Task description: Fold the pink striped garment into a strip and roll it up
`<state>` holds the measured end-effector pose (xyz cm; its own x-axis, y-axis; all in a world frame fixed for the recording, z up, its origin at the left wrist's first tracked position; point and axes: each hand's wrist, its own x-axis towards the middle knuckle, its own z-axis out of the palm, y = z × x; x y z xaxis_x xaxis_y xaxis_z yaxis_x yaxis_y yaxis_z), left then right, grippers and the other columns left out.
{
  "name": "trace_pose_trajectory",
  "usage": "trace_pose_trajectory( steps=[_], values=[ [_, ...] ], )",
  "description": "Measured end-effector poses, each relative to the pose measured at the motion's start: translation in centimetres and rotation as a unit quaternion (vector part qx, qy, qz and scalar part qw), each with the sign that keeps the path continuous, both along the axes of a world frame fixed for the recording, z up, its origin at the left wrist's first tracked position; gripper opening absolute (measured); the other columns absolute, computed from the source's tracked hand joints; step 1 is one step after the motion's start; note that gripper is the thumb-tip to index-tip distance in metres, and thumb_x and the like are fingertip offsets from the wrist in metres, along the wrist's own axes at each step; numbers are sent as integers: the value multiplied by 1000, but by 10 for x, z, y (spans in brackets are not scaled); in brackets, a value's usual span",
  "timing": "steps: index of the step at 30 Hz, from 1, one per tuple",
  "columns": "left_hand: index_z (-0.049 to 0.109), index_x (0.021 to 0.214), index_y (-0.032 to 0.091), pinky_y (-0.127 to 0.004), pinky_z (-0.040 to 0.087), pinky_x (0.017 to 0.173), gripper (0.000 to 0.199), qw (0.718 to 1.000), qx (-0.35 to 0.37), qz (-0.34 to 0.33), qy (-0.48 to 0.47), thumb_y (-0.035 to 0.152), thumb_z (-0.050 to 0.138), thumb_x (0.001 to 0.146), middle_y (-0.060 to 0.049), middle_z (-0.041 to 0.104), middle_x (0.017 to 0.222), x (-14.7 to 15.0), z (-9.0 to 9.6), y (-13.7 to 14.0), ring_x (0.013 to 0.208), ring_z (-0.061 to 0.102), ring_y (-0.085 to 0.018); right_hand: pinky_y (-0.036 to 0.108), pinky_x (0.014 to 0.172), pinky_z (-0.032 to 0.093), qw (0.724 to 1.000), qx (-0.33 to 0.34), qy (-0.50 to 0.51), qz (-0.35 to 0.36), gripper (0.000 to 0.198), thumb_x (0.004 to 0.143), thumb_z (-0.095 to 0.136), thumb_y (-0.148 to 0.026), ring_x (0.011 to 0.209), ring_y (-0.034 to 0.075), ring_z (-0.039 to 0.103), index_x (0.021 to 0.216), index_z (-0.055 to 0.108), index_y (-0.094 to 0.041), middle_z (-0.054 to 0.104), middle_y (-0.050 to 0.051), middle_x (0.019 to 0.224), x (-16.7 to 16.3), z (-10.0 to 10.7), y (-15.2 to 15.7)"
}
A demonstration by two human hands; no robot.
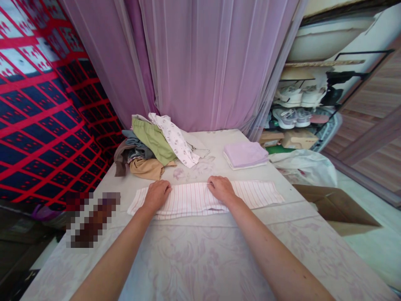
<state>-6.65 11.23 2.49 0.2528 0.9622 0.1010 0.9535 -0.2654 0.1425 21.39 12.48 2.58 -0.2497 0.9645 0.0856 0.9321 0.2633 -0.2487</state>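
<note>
A white garment with pinkish stripes [188,200] lies across the table in a long, narrow strip, folded lengthwise. Toward its left end, my left hand [158,195] rests on it with curled fingers gripping the cloth. My right hand [221,189] pinches the far edge near the middle. Beyond my left hand is a loose heap of clothes, with green pants [153,140], a white printed garment [177,140] and a tan garment [145,168] showing. A folded lilac garment [246,154] sits on a white folded piece at the back right.
The table [200,259] has a pale floral cover. A purple curtain [219,62] hangs behind it, and a red-and-dark patterned cloth [46,104] on the left. To the right stand an open cardboard box [338,205], a white plastic bag [310,165] and a rack with shoes [291,117].
</note>
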Motion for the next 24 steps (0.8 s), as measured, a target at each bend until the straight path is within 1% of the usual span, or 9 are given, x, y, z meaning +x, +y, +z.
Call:
trace_pose_trajectory(
  steps=[3,6,11,14,19,22,24],
  values=[
    [58,85,20,-38,40,81,17,1000,19,0,14,29,45,91,-6,65,89,0,-2,-2,91,58,-24,30,77,35,1000,27,2,-1,16,86,51,-20,89,19,61,92,66,-22,72,4,91,-2,-5,0],
    [58,87,20,-38,40,81,16,999,31,15,28,29,45,92,-7,65,89,3,-2,-3,91,58,-24,31,77,35,999,46,8,-4,17,85,53,-18,88,20,61,97,65,-22,71,5,93,-3,-11,0],
    [61,95,21,-39,40,83,19,995,56,47,70,31,45,93,-9,65,95,3,0,-6,95,58,-26,33,80,35,997,80,17,-17,15,86,53,-20,92,22,58,97,64,-20,68,8,94,-3,-22,-4],
    [63,98,21,-40,40,84,25,994,61,62,70,29,40,94,-9,65,100,-9,-2,-9,97,58,-26,33,82,35,996,85,29,-19,16,87,53,-19,94,22,57,99,62,-19,67,8,96,-3,-24,-5],
    [64,107,20,-40,42,87,30,993,49,88,56,28,38,95,-10,66,108,-39,-7,-12,103,58,-27,31,82,37,996,65,52,-9,15,86,50,-16,93,21,57,95,63,-18,67,7,95,1,-24,-1],
    [64,111,20,-41,43,88,32,992,42,107,55,25,37,94,-11,66,111,-49,-6,-12,103,59,-28,32,85,39,993,78,93,-8,19,84,51,-14,96,21,58,97,63,-18,68,7,99,7,-23,-5],
    [63,115,19,-43,43,89,35,990,51,127,45,17,37,91,-13,65,116,-48,-4,-15,105,58,-29,32,87,40,987,96,132,14,19,84,51,-14,99,20,58,96,64,-20,68,6,102,13,-22,-16]
  ],
)
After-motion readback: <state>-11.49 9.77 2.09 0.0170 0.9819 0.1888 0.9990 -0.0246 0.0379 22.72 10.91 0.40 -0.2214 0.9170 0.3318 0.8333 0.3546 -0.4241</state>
